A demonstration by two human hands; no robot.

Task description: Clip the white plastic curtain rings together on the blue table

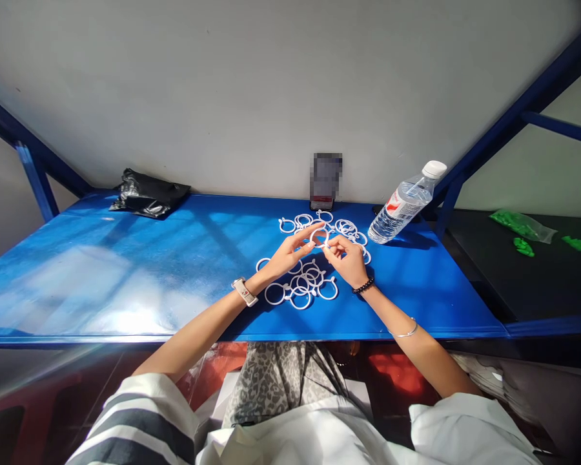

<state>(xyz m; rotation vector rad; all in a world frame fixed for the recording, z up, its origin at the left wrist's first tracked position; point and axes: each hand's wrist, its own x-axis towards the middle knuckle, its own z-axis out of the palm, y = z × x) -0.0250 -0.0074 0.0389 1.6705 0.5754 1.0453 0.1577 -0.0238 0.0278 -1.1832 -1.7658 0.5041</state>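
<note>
My left hand (286,254) and my right hand (348,259) meet above a blue table (126,271), both pinching one white plastic ring (319,237) between the fingertips. Under the hands lies a near pile of white rings (304,284), several of them overlapping. A second group of white rings (341,226) lies farther back, toward the wall. A watch is on my left wrist and a dark bead bracelet on my right wrist.
A clear water bottle (407,202) lies tilted at the back right of the table. A dark phone-like object (326,181) leans on the wall. A black plastic bag (148,194) sits back left. Green plastic pieces (523,226) lie on a black surface to the right.
</note>
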